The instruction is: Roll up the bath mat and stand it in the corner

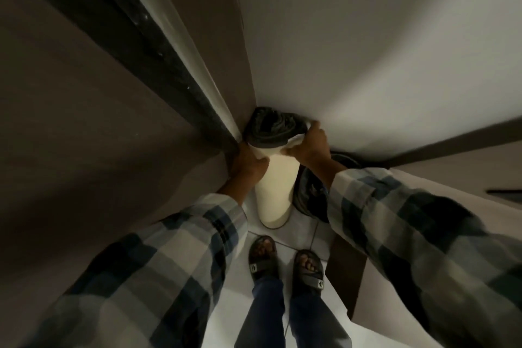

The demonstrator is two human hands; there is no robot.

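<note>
Both hands, left hand [248, 164] and right hand [309, 144], grip clamped around upright rolled bath mat [275, 192] standing on floor [305, 234] in corner.

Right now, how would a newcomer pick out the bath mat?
Find the corner where the two walls meet the tiled floor. The rolled bath mat stands upright there, both hands gripping its top. Its cream outside and dark grey inner spiral set it apart from the round black bin beside it.
</note>
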